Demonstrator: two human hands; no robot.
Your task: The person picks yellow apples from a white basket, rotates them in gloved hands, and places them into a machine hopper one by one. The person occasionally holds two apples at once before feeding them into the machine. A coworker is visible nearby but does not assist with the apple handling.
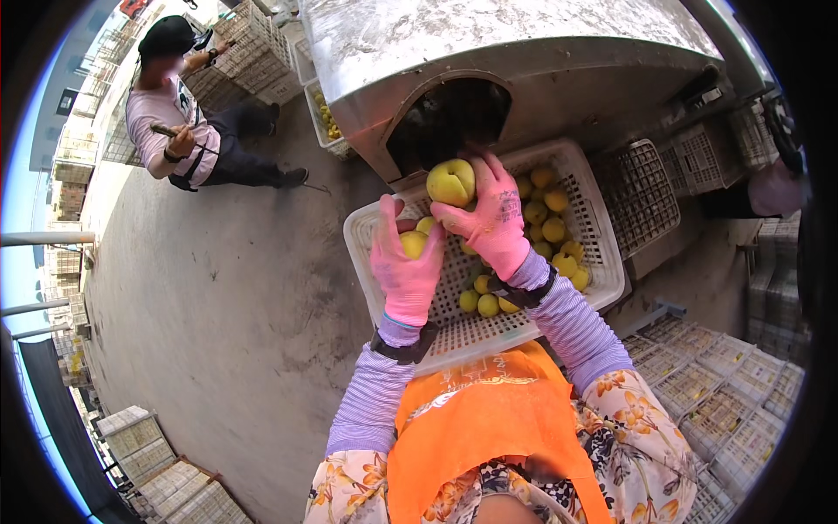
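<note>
Both my hands wear pink gloves and are above a white plastic crate (610,252) with slatted sides. My right hand (490,219) grips a large yellow peach (452,183) by its right side, in front of a dark arched opening. Lower and to the left, my left hand (407,268) has its fingers curled around a smaller yellow peach (413,244). Another peach shows just behind that one; whether the hand touches it, I cannot tell. Several loose yellow peaches (553,229) lie in the right half of the crate, partly hidden by my right arm.
A metal machine housing (550,108) with the arched opening (452,118) stands beyond the crate. A person (190,124) stands at the upper left beside stacked crates (252,52). To the right lies a dark slatted crate (638,196); filled crates (720,373) stand at the lower right.
</note>
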